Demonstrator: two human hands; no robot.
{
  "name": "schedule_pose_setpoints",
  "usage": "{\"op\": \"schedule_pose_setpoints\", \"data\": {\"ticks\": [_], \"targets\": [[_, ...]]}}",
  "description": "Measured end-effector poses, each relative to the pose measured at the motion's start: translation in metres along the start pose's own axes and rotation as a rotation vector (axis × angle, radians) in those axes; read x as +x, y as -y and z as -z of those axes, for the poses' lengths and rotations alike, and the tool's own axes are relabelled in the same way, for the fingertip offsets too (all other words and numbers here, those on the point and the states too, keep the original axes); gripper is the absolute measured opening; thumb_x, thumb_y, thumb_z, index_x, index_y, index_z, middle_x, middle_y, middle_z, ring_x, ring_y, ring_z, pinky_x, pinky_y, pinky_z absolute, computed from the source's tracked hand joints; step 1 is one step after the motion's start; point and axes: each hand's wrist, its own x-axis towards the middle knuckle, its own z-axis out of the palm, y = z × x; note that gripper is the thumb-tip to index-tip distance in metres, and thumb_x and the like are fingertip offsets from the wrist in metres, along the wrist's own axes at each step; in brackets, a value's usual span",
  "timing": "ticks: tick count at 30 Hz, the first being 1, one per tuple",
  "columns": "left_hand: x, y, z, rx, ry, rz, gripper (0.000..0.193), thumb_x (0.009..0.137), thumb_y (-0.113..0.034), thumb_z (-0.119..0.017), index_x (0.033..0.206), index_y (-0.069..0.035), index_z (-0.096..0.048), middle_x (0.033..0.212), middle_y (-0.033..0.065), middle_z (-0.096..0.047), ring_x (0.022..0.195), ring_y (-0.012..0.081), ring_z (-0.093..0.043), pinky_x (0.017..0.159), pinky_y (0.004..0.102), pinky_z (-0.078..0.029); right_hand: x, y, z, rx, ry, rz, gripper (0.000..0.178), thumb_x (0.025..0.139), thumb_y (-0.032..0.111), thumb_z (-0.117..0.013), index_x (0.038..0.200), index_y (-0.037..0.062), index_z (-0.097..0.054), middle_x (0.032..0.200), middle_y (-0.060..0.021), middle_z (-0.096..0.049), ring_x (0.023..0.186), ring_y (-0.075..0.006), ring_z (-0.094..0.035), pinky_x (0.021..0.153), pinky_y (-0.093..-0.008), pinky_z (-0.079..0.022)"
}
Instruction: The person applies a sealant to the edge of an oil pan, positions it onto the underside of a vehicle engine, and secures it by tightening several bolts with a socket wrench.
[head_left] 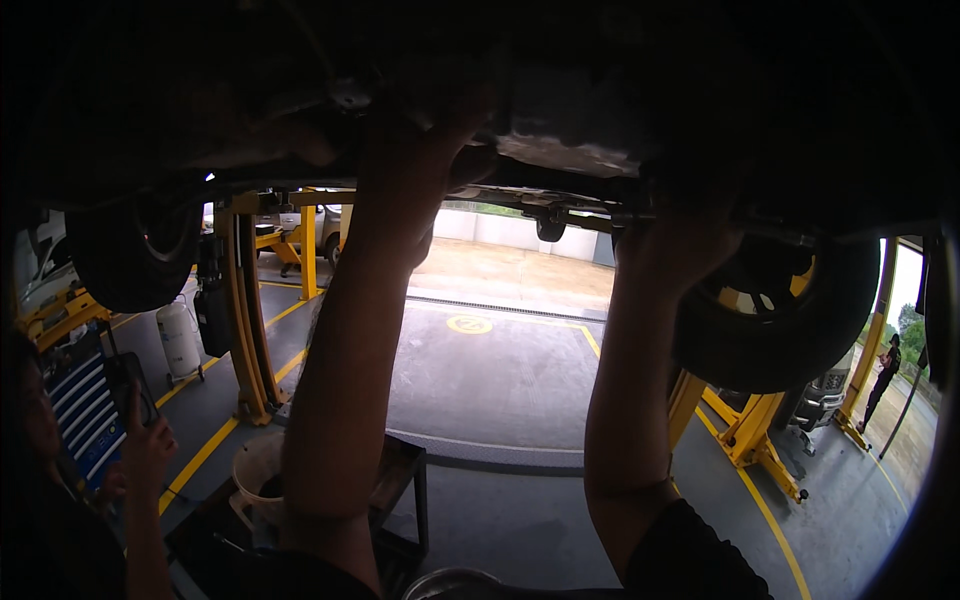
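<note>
Both my arms reach up under a raised vehicle, whose underside [570, 150] is mostly in deep shadow. My left hand [430, 140] is up among the dark parts left of a paler metal housing; its fingers are too dim to show what they touch. Lower and to the right, my right hand [675, 250] is closed around what looks like a slim metal bar [795, 237], whose end sticks out to the right beside a wheel [780, 310]. Where the bar's other end goes is hard to make out.
Another wheel [135, 250] hangs at the left. Below my arms stand a dark cart [405, 470] and a pale bucket [258, 465]. A person holding a phone [135, 385] is close at left, near a blue tool cabinet [85, 400]. Yellow lift posts [250, 320] flank the bay.
</note>
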Motion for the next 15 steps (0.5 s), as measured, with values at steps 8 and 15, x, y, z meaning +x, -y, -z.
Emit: {"op": "schedule_pose_setpoints", "data": {"ticks": [8,15], "targets": [[0.013,0.018,-0.005,0.724,-0.373,-0.661,0.087,0.079,-0.043,-0.079,0.142,-0.004,-0.033,0.139,0.0224,-0.039,0.124,0.0329,-0.051,0.099,0.0463,-0.048,-0.002,-0.005,-0.006,0.201,0.008,-0.047,0.066,0.088,0.035,-0.070,0.138,-0.0006,-0.046,0.102,-0.0145,-0.071,0.092,-0.0301,-0.071,0.093,-0.0489,-0.050],[0.012,-0.006,-0.005,0.746,-0.220,-0.605,0.095,0.073,-0.048,-0.083,0.142,-0.004,-0.035,0.141,0.0239,-0.036,0.133,0.0376,-0.038,0.108,0.0492,-0.034,-0.002,0.002,-0.003,0.041,-0.034,-0.043,0.060,0.086,0.025,-0.074,0.134,0.0001,-0.049,0.101,-0.0154,-0.070,0.091,-0.0316,-0.070,0.091,-0.0481,-0.051]]}}
